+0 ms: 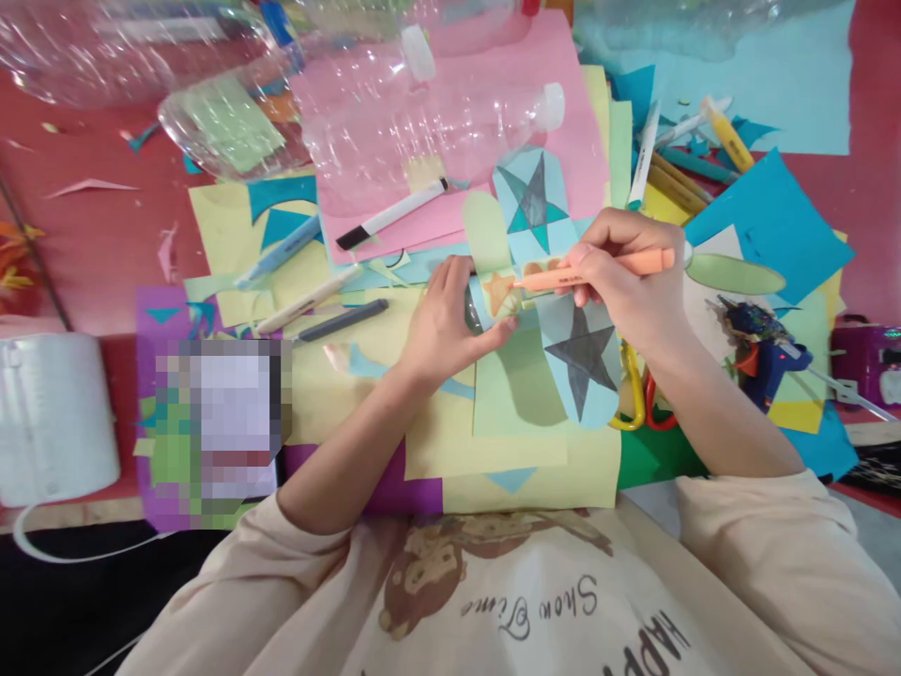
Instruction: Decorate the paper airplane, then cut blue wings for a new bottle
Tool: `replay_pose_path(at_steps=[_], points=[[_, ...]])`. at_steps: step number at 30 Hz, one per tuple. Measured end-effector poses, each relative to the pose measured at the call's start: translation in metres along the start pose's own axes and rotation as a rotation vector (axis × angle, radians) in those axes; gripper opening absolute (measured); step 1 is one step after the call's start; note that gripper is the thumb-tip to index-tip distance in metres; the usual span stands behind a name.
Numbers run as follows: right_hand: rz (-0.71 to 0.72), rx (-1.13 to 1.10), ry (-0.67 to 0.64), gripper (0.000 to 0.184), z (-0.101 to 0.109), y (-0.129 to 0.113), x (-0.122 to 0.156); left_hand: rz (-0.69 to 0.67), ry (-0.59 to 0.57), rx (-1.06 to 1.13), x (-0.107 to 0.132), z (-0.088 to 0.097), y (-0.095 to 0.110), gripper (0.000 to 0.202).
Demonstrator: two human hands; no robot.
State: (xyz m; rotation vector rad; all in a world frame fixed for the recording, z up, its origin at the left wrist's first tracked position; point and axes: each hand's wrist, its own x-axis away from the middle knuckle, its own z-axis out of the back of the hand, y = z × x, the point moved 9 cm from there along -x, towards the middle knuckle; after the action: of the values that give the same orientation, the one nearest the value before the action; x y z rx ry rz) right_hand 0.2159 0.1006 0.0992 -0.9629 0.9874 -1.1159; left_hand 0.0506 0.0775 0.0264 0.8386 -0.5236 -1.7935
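Observation:
My right hand (pixel 626 272) pinches an orange marker (pixel 619 269), its tip at the orange star (pixel 500 293) drawn on a pale yellow paper strip. My left hand (pixel 454 319) grips the left end of the rounded, clear-edged piece (pixel 473 308) under this strip, thumb on the near side and fingers on the far side. Light blue rounded paper pieces extend from it: the far one bears a grey and teal star (pixel 533 205), the near one a dark grey star (pixel 583 361). A pale green paper flap (pixel 484 230) stands beside the far one.
Clear plastic bottles (pixel 422 127) lie at the back on pink paper (pixel 521 66). A black-capped marker (pixel 390 214) and a dark grey pen (pixel 342 321) are on the left. Scissors with yellow and red handles (pixel 637 394) lie under my right forearm. Coloured paper and several markers (pixel 728 136) clutter the right.

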Motion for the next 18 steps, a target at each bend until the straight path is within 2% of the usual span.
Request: replay_pose_path(at_steps=[6, 10, 18], points=[[0.017, -0.050, -0.004, 0.030, 0.0007, 0.0011, -0.0011, 0.003, -0.006, -0.002, -0.0006, 0.0003, 0.0013, 0.047], [0.046, -0.047, -0.052, 0.029, -0.0037, -0.0023, -0.0011, 0.004, 0.000, -0.003, -0.0010, 0.0006, 0.0029, 0.045], [0.023, -0.024, -0.084, 0.029, -0.0077, -0.0024, -0.0006, -0.001, 0.008, -0.004, -0.0012, 0.0013, 0.0033, 0.047]])
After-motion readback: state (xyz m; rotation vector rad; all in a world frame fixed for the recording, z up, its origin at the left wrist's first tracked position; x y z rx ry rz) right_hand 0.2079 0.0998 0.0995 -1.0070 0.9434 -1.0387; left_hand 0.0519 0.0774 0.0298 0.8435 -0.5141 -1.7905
